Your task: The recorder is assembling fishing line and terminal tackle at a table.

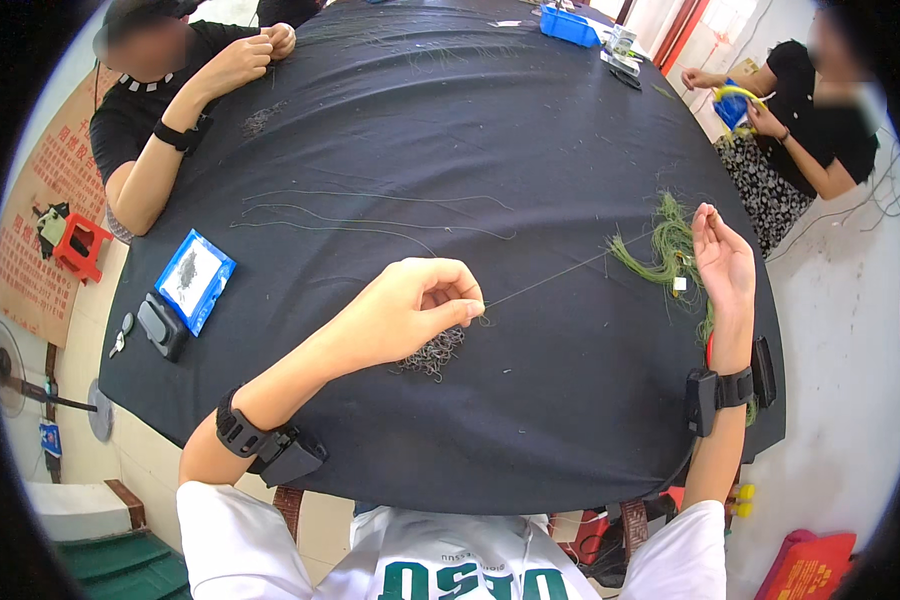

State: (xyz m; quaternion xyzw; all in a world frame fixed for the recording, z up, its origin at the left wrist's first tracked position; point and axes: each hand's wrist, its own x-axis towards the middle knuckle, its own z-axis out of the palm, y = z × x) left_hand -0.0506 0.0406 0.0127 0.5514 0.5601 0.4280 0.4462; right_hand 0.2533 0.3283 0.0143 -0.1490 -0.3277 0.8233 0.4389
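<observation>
My left hand (410, 305) is closed, its thumb and forefinger pinching a thin green line (550, 281). Any small hook in that pinch is too small to make out. Just under the hand lies a pile of dark fish hooks (434, 355). The line runs taut to the right, over a loose bundle of green line (662, 250), toward the fingertips of my right hand (724, 262). That hand is raised beside the bundle, palm turned inward, its fingertips drawn together. A small white tag (680, 284) sits on the bundle. Several cut lengths of line (370, 222) lie on the cloth ahead.
A black cloth covers the table (570, 420). At left lie a blue packet (196, 280), a dark case (162, 326) and keys (122, 335). A blue tray (569, 26) stands at the far edge. People work at far left and far right; another hook pile (263, 118) lies far left.
</observation>
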